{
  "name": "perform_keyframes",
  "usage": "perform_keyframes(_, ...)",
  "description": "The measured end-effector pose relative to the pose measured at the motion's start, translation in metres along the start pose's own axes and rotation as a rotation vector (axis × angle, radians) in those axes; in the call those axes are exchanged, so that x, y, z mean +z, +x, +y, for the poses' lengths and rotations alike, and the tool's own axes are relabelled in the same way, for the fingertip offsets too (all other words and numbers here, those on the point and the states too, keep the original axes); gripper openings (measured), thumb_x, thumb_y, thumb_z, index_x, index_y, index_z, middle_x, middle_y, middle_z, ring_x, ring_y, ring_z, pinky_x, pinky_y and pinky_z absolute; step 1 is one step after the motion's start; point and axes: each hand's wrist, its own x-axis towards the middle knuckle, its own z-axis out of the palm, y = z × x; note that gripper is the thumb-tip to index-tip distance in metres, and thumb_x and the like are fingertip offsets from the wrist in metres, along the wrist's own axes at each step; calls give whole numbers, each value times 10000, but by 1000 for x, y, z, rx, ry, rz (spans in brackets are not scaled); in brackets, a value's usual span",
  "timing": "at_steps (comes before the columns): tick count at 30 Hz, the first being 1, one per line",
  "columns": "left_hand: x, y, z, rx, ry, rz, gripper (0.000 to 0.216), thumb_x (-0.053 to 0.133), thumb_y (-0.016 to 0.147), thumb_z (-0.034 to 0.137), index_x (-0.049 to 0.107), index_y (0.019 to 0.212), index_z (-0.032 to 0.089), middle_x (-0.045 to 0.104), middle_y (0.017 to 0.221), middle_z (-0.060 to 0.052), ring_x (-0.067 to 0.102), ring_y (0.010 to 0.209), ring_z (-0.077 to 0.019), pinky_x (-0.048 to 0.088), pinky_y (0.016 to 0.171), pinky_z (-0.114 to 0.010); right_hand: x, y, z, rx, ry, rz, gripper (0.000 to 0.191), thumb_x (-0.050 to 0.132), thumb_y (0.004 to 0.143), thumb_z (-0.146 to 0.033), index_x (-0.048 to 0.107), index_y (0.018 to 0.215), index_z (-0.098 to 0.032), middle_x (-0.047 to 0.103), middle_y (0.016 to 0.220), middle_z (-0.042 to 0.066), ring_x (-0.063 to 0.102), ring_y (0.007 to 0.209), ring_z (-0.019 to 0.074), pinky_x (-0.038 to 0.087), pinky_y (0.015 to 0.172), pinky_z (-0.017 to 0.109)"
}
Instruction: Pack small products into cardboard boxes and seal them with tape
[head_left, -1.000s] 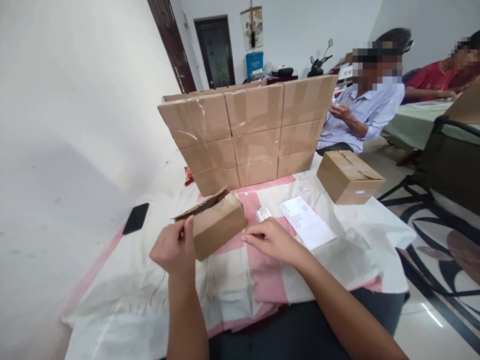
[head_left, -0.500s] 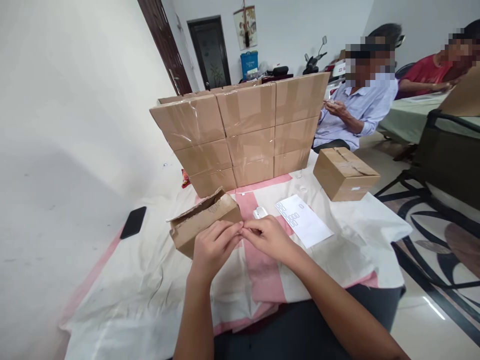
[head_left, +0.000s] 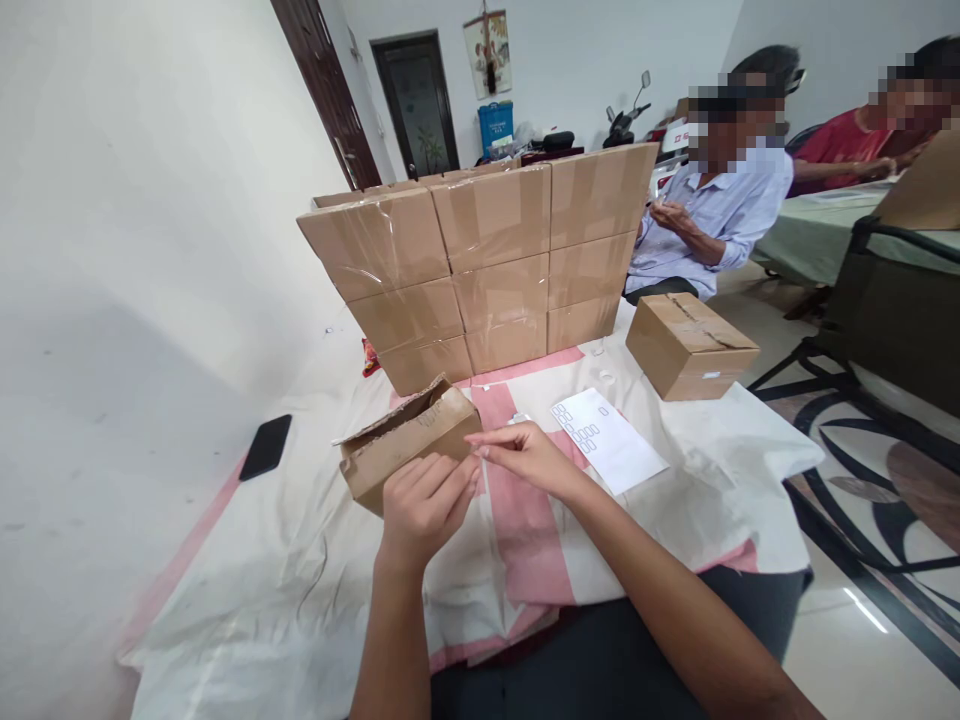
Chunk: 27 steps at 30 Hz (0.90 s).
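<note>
My left hand (head_left: 430, 503) is closed in front of the opened cardboard box (head_left: 409, 450), its fingertips pinched together. Close beside it, my right hand (head_left: 531, 453) also pinches, thumb against fingers, with its tips just above the left fingertips. Whatever lies between the fingers is too small to make out. Behind the right hand, a small white object (head_left: 519, 418) is mostly covered by that hand. To the right, a white sheet (head_left: 619, 450) with small printed outlines lies flat on the cloth.
Stacked cardboard boxes (head_left: 495, 265) form a wall at the back of the cloth-covered surface (head_left: 247, 570). A closed carton (head_left: 691, 350) sits at right, a black phone (head_left: 266, 446) at left. A person in a light shirt (head_left: 720, 215) sits beyond; another in red (head_left: 844, 155) is farther right.
My hands have shifted slightly: the right fingertips have risen above the left ones and now cover more of the small white object. The boxes, sheet and phone stay in place.
</note>
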Motion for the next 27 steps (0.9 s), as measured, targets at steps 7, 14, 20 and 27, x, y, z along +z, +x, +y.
perform_keyframes(7,-23,5,5,-128,-432,-53,216,601,916,99,697,1072,213,673,760,-13,574,640,-125,437,606,-259,-40,29,38,37,22,252,926,716,811,-354,240,1600,-256,691,1114,80,659,899,168,524,690,271)
perform_keyframes(14,-21,9,-3,-369,-457,-270,131,600,955,204,726,989,219,706,800,-15,646,729,-141,474,658,-256,1,59,39,-234,-259,40,862,730,847,-411,299,1586,-304,325,1635,90,256,1524,262,230,1232,469)
perform_keyframes(20,-16,-4,-27,-468,-396,-152,201,590,950,354,757,949,243,710,955,-50,670,918,-198,535,820,-324,20,51,38,-207,-340,98,1025,814,753,-390,251,1602,-282,471,1448,129,455,1352,288,386,1132,448)
perform_keyframes(27,-22,-21,-48,-776,-360,227,279,614,893,490,745,894,244,635,1251,-55,571,1220,-306,384,1122,-503,35,48,40,-218,-443,73,1135,889,631,-490,296,1575,-281,285,1582,145,202,1500,348,245,1211,523)
